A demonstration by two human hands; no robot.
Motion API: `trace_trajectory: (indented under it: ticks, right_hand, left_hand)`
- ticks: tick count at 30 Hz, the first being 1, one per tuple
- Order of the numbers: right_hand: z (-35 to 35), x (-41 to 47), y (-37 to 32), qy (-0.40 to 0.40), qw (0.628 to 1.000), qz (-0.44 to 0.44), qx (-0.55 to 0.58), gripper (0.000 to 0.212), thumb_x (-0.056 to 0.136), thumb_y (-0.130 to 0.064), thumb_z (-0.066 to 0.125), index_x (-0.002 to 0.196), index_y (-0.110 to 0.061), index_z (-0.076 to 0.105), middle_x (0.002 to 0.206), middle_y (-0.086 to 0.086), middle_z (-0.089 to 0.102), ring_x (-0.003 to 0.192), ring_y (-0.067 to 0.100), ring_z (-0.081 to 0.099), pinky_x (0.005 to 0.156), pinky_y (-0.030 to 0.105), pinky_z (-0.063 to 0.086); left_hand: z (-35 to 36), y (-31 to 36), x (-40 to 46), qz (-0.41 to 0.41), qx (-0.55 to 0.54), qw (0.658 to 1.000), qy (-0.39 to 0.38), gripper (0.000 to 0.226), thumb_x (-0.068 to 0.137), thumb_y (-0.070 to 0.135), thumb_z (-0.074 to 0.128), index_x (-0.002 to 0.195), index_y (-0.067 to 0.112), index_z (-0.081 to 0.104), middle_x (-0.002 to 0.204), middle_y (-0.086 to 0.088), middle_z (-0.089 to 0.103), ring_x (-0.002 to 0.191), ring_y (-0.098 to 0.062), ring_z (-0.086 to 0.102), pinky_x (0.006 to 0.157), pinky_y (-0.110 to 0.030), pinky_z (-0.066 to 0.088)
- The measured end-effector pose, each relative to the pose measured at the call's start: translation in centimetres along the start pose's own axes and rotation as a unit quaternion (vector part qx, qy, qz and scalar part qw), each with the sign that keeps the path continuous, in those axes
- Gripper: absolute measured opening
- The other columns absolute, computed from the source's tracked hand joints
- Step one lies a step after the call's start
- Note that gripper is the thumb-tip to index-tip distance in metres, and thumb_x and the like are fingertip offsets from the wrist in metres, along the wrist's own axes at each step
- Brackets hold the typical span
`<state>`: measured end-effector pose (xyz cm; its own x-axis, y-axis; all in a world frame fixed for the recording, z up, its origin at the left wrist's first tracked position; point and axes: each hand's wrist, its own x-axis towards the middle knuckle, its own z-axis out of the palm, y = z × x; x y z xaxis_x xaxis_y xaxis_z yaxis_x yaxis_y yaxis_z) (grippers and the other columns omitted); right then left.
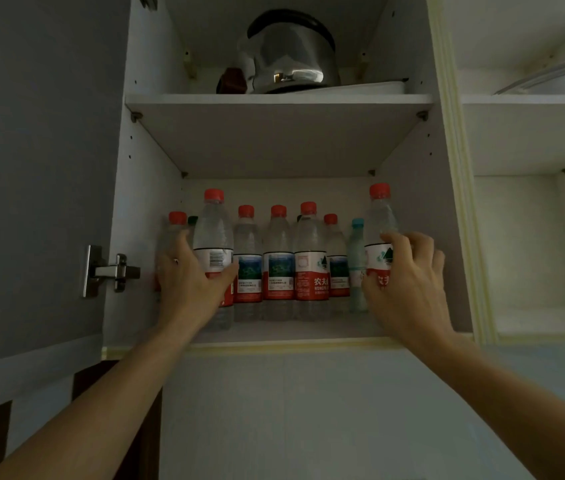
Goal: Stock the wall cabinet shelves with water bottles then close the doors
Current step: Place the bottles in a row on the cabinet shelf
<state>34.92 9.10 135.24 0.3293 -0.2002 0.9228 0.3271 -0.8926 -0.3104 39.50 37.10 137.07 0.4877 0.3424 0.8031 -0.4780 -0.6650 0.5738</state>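
Red-capped bottles (311, 258) half-hidden behind left hand (189, 278) and right hand (409, 282), each grip around one.

Lower shelf (309, 332): white board carrying a row of water bottles standing upright, close together.
Left end: a red-capped bottle (174, 237) is standing against the cabinet wall, and a taller bottle (213, 244) is sitting just beside it, nearer the front edge.
Middle: four red-capped bottles (278, 261) are standing side by side — labels facing out.
Right end: a pale teal-capped bottle (357, 265) is standing beside a tall red-capped one (380, 223).
Upper shelf (279, 98): it is bearing a steel kettle (291, 57), a dark brown object (233, 81) touching its left side, and a flat white tray (371, 87) — lying to the right.
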Motion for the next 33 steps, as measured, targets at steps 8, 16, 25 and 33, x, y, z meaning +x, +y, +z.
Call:
trace_trajectory:
  ticks: [8,16,25,33]
  right_hand:
    - [-0.2,0.1,1.4,-0.117,0.989,0.094,0.015,0.090,0.096,-0.035,0.066,0.158,-0.033,-0.001,0.141,0.014,0.042,0.114,0.043,0.058,0.089,0.056,0.050]
    - [-0.2,0.5,2.4,-0.130,0.988,0.085,-0.019,0.097,0.094,-0.025,0.070,0.158,-0.028,-0.003,0.140,0.016,0.041,0.116,0.040,0.058,0.091,0.052,0.051]
    - [0.2,0.1,3.7,-0.127,0.991,0.041,-0.011,0.095,0.094,-0.022,0.069,0.160,-0.026,0.000,0.143,0.014,0.040,0.120,0.036,0.057,0.098,0.048,0.051]
    - [0.3,0.3,3.5,-0.145,0.989,0.021,0.001,0.096,0.092,-0.029,0.072,0.159,-0.030,0.004,0.136,0.011,0.042,0.115,0.034,0.059,0.093,0.043,0.052]
  left_hand:
    - [1.0,0.5,0.5,0.012,-0.052,0.988,-0.147,0.063,0.081,0.035,0.083,0.131,0.028,0.044,0.118,0.006,0.061,0.086,-0.003,0.056,0.063,-0.016,0.040]
    - [6.1,7.5,-1.8,0.048,-0.103,0.945,-0.305,0.066,0.083,0.043,0.080,0.137,0.028,0.045,0.129,0.005,0.062,0.114,-0.015,0.061,0.095,-0.035,0.052]
    - [11.0,10.7,-2.6,0.074,-0.090,0.942,-0.315,0.043,0.090,0.035,0.076,0.127,0.027,0.055,0.118,0.005,0.065,0.098,-0.010,0.060,0.083,-0.028,0.047]
    - [12.0,9.7,-3.2,0.062,-0.093,0.952,-0.286,0.057,0.088,0.044,0.075,0.134,0.021,0.053,0.127,0.002,0.066,0.110,-0.016,0.064,0.095,-0.036,0.053]
